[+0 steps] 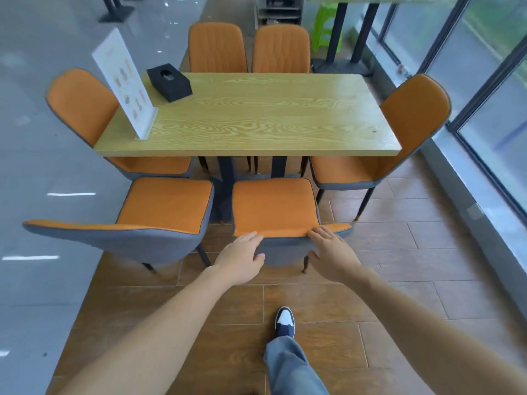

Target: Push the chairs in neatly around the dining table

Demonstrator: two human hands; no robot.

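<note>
Our blue-and-white shoe (285, 322) is planted on the brown tiled floor (399, 252). Our left hand (241, 258) and right hand (332, 252) rest with fingers spread on the backrest top of the orange-cushioned, grey-backed chair (275, 208), thumbs on its grey back. It sits pulled out from the near edge of the light wood-grain worktop (256, 118), beside a matching chair (159, 215) near the near left corner.

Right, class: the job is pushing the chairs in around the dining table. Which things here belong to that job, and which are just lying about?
Part of the job:
- near right chair, both hands on its backrest: left hand, right hand
- near left chair
- end chairs, far chairs
- dining table

Just lying about:
- menu stand
- black tissue box
- green stool
</note>
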